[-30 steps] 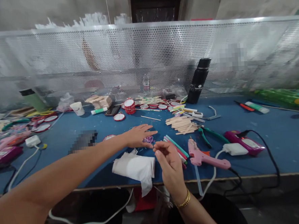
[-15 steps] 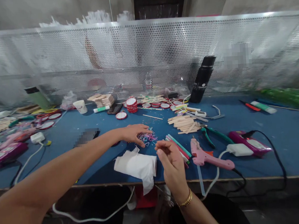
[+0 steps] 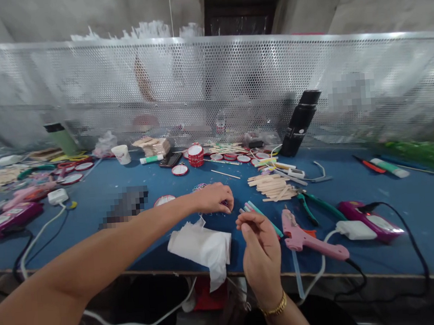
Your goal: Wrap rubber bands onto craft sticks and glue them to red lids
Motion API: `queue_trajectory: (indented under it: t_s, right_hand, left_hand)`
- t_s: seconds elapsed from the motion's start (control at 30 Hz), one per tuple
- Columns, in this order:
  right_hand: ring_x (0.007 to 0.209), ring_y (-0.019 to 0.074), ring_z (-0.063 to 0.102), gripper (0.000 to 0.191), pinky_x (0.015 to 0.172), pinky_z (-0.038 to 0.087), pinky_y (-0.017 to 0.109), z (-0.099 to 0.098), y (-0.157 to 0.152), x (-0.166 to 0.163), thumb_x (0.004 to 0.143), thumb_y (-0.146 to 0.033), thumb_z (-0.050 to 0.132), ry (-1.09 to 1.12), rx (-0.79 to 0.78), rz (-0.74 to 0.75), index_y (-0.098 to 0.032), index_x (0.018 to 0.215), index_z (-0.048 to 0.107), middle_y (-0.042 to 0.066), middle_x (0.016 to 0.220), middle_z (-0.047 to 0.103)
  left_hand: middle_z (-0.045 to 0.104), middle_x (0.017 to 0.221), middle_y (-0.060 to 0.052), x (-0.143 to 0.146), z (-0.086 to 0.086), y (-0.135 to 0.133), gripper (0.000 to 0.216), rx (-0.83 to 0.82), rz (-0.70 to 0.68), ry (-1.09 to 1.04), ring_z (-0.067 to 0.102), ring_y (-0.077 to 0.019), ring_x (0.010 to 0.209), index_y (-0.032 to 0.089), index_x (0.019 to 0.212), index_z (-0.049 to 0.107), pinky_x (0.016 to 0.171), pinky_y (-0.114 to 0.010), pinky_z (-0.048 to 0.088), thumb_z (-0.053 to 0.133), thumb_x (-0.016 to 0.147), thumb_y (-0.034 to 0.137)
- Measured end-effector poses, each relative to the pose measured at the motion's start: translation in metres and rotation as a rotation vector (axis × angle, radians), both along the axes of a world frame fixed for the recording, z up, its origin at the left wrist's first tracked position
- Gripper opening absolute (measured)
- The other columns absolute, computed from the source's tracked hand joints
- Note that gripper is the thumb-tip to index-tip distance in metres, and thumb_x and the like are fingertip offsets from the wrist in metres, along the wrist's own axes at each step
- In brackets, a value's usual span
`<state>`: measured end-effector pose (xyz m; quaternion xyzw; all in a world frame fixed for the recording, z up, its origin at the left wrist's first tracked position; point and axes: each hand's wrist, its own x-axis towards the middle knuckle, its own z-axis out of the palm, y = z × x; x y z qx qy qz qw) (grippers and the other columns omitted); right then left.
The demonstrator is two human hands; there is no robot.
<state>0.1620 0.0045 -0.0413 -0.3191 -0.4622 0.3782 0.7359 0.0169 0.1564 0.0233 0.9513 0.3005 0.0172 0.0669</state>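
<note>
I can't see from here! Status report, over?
Left hand curled over coloured loops. Right hand pinched shut, contents too small to tell. White tissue and pink glue gun close by.

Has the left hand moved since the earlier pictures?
Yes. The left hand shifted slightly right, toward the pile of wooden sticks, and its flat fingers have curled into a fist.

No text legible anywhere on the bench. Black bottle (image 3: 300,123), far centre-right: small white mark on its side, too small to read. Purple pack (image 3: 7,217), near left, and purple device (image 3: 371,219), near right: pale label panels (print blurred).
</note>
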Motion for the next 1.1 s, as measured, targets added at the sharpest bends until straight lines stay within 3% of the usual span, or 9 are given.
queue_trajectory:
  t_s: [0.23,0.43,0.67,0.73,0.87,0.93,1.03,1.1]
  right_hand:
    - [0.092,0.0175,0.063,0.012,0.085,0.051,0.034,0.001,0.0,0.001,0.098,-0.031,0.066,0.004,-0.003,-0.004,-0.022,0.106,0.07,0.004,0.101,0.066]
    - [0.093,0.0176,0.063,0.012,0.086,0.051,0.034,0.001,0.0,0.0,0.098,-0.03,0.065,-0.008,0.008,-0.008,-0.023,0.107,0.069,0.004,0.102,0.066]
    - [0.092,0.0185,0.063,0.014,0.085,0.051,0.034,0.002,-0.001,0.0,0.098,-0.032,0.065,-0.028,-0.001,-0.005,-0.022,0.106,0.069,0.005,0.1,0.066]
    - [0.092,0.0187,0.063,0.014,0.086,0.052,0.034,0.003,-0.001,0.0,0.098,-0.032,0.064,-0.03,0.0,-0.006,-0.022,0.106,0.069,0.005,0.101,0.066]
    - [0.092,0.0189,0.064,0.014,0.085,0.053,0.034,0.004,0.0,-0.001,0.098,-0.033,0.064,-0.036,0.001,-0.021,-0.022,0.105,0.069,0.005,0.1,0.066]
    - [0.092,0.0188,0.064,0.014,0.085,0.054,0.034,0.004,0.0,-0.001,0.098,-0.033,0.065,-0.035,0.003,-0.023,-0.022,0.104,0.07,0.005,0.099,0.067]
    - [0.091,0.0188,0.065,0.014,0.084,0.055,0.034,0.004,0.001,-0.002,0.097,-0.034,0.066,-0.024,-0.003,-0.018,-0.022,0.103,0.071,0.006,0.1,0.068]
    - [0.09,0.0189,0.065,0.014,0.083,0.055,0.035,0.005,0.001,-0.002,0.096,-0.034,0.067,-0.019,-0.006,-0.017,-0.022,0.102,0.071,0.006,0.1,0.069]
  left_hand:
    - [0.07,0.112,-0.005,-0.024,0.012,0.007,0.004,0.046,0.159,0.016,0.054,-0.0267,0.113,0.024,0.082,0.079,0.096,-0.037,0.037,0.077,0.085,0.025]
    - [0.066,0.131,-0.002,-0.027,0.016,-0.011,0.023,-0.001,0.092,0.033,0.052,-0.0261,0.123,0.034,0.105,0.079,0.103,-0.038,0.035,0.081,0.083,0.038]
    - [0.068,0.123,-0.005,-0.026,0.013,-0.004,0.005,0.039,0.158,0.021,0.054,-0.0282,0.122,0.023,0.085,0.078,0.104,-0.041,0.036,0.076,0.087,0.028]
    - [0.068,0.123,-0.007,-0.023,0.016,-0.001,0.007,0.058,0.159,0.003,0.055,-0.0292,0.122,0.022,0.091,0.077,0.105,-0.042,0.036,0.077,0.086,0.027]
    - [0.068,0.129,-0.006,-0.007,0.014,-0.003,0.031,0.05,0.076,-0.022,0.058,-0.0255,0.126,0.024,0.115,0.073,0.108,-0.037,0.039,0.08,0.085,0.03]
    - [0.072,0.123,-0.006,-0.001,0.011,-0.003,0.028,0.045,0.047,-0.021,0.062,-0.023,0.121,0.023,0.113,0.073,0.106,-0.033,0.041,0.079,0.086,0.028]
    - [0.075,0.105,-0.006,-0.003,0.008,-0.002,0.009,0.066,0.065,-0.009,0.066,-0.0224,0.108,0.021,0.097,0.077,0.098,-0.032,0.046,0.073,0.089,0.02]
    - [0.074,0.095,-0.006,-0.011,0.012,-0.002,0.009,0.076,0.093,0.008,0.068,-0.0223,0.099,0.021,0.087,0.078,0.09,-0.032,0.047,0.071,0.087,0.015]
